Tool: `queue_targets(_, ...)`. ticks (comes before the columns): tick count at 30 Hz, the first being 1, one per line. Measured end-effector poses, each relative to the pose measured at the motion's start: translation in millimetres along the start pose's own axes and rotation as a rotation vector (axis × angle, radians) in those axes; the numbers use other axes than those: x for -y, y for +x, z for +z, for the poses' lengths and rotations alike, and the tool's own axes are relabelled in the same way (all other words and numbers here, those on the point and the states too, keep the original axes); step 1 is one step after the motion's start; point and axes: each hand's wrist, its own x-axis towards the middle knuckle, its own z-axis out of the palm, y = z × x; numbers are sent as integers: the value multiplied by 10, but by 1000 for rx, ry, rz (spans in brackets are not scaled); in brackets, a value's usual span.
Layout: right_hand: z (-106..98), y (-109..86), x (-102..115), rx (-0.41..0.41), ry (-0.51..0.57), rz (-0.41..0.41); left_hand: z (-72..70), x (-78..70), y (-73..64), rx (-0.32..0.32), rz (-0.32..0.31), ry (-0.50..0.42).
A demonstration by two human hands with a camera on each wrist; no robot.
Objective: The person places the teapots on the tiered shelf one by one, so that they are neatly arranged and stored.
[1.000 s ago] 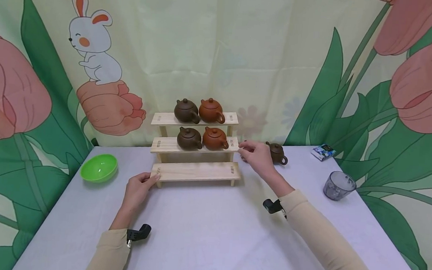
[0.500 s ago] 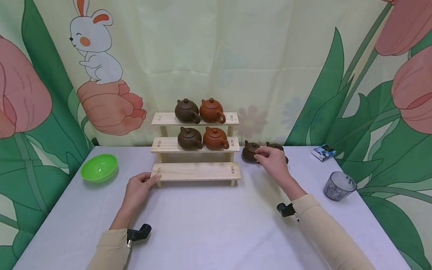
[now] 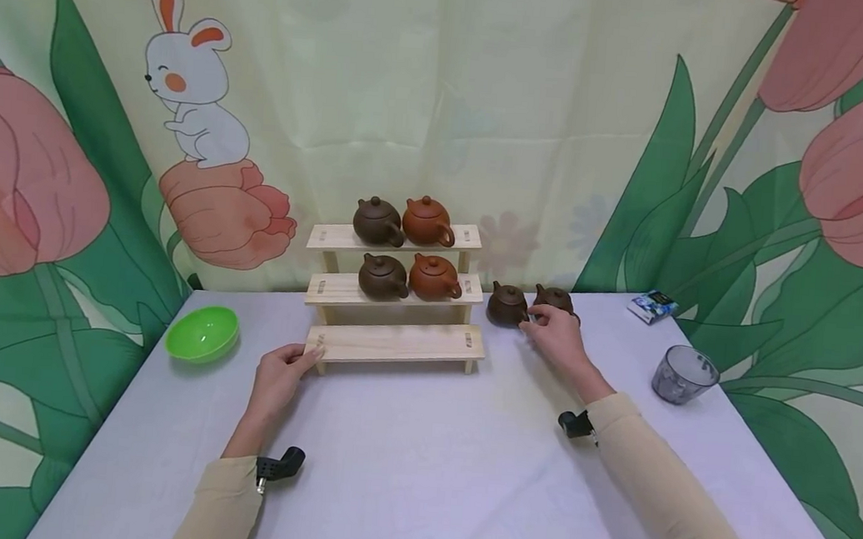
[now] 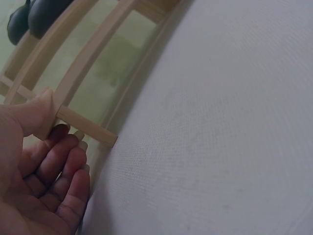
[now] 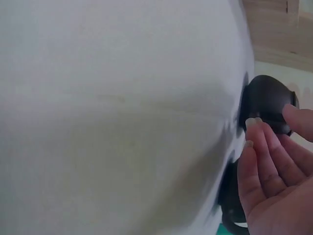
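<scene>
A three-step wooden stand [image 3: 396, 344] stands at the back of the table. My left hand [image 3: 277, 380] holds the left end of its lowest step, thumb on top and fingers below, as the left wrist view shows. Two dark brown teapots stand right of the stand. At the handle of the nearer-left dark teapot [image 3: 507, 305] is my right hand [image 3: 560, 345]. In the right wrist view, thumb and fingers lie on either side of that teapot's [image 5: 266, 95] handle. The other dark teapot [image 3: 552, 297] is partly hidden behind my right hand.
On the upper two steps sit dark teapots [image 3: 378, 221] and reddish-brown teapots [image 3: 434, 276]. A green bowl [image 3: 203, 334] stands at the left, a grey translucent cup [image 3: 683, 376] at the right. Behind the cup lies a small blue box [image 3: 652, 306]. A printed curtain hangs behind the table.
My right hand has moved right, from beside the stand's middle step to the handle of the dark teapot, which came into view. My left hand has stayed on the stand.
</scene>
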Motion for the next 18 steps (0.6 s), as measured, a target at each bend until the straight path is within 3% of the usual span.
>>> queue_targets(7,70,38,-95,60,221,114,2,2,-7,4,4,-5)
queue_targets(12,82,61,-140,94,341,118,1,-11,5,-3,4,-15)
queue_targets(18,79,53,-95,145,385,159,1,-7,5,-4,7,-14)
